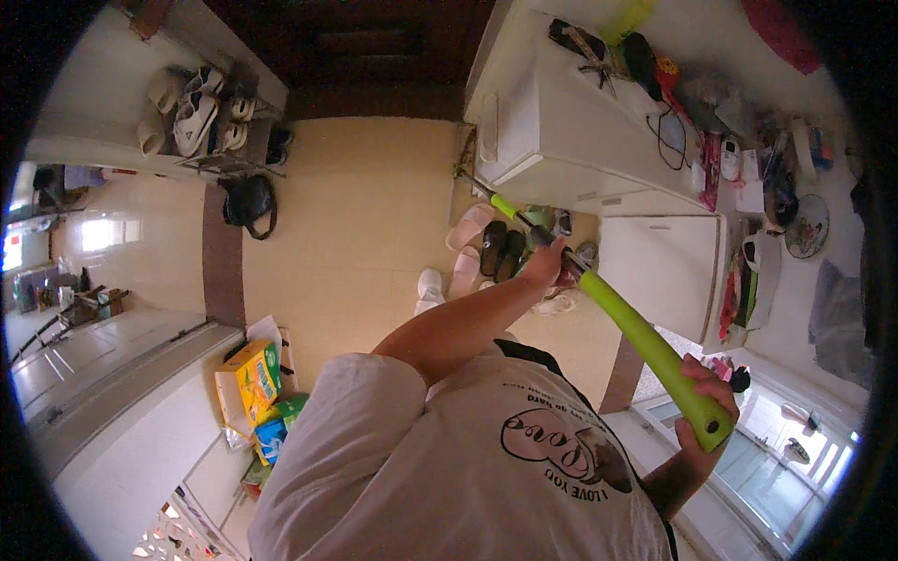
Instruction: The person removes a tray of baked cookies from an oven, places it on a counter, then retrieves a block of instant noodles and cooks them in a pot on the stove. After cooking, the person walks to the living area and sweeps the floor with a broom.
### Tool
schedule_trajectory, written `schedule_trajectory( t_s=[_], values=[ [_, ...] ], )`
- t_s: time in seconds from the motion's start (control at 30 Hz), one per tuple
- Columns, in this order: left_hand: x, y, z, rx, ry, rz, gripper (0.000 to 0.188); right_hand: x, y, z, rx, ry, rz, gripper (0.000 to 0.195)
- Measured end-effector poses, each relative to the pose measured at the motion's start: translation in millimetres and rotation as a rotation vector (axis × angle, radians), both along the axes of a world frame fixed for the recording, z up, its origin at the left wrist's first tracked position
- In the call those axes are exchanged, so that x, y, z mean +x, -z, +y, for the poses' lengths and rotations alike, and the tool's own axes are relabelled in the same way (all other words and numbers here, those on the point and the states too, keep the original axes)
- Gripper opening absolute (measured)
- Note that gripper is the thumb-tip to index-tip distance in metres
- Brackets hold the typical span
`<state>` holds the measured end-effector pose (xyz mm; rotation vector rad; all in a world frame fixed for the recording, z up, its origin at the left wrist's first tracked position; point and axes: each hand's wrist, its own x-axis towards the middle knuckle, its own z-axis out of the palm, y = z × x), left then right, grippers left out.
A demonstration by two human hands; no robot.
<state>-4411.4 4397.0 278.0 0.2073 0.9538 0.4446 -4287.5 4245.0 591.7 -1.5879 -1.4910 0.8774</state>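
A long pole with a lime-green handle and a dark metal shaft slants across the view. My left hand grips its shaft partway along. Around the thick green end is wrapped my right hand. The far tip reaches the floor by the corner of a white cabinet; what kind of head it bears is unclear. Under the shaft lie a pink slipper, a second pink slipper and a pair of black sandals. White sneakers rest nearer to me.
A rack of shoes stands at upper left, with a black bag below it. Against the left wall sit a yellow box and several packages. Small items crowd the cabinet top. A dark door closes the far end.
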Motion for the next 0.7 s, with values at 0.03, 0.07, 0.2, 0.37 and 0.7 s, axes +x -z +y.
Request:
schedule_trajectory(
  t_s=[0.03,0.07,0.2,0.37,0.7],
  values=[
    [1.1,1.0,1.9,0.011,-0.032,-0.020,0.047,1.8,1.1,1.9,0.016,-0.034,-0.010,0.043],
    [2.2,1.8,2.8,0.023,-0.065,-0.041,0.046,1.9,0.5,4.6,0.017,-0.038,-0.009,0.044],
    [0.0,-0.4,0.3,0.010,-0.162,-0.051,0.042,-4.7,-0.9,8.9,0.005,-0.070,0.034,0.044],
    [-17.9,-4.5,-4.1,0.011,-0.260,-0.013,0.039,-28.6,-3.6,15.1,0.063,-0.083,-0.009,0.040],
    [-28.5,25.4,16.8,0.083,-0.277,-0.071,0.042,-15.1,23.2,37.5,-0.016,-0.192,-0.001,0.031]
  ],
)
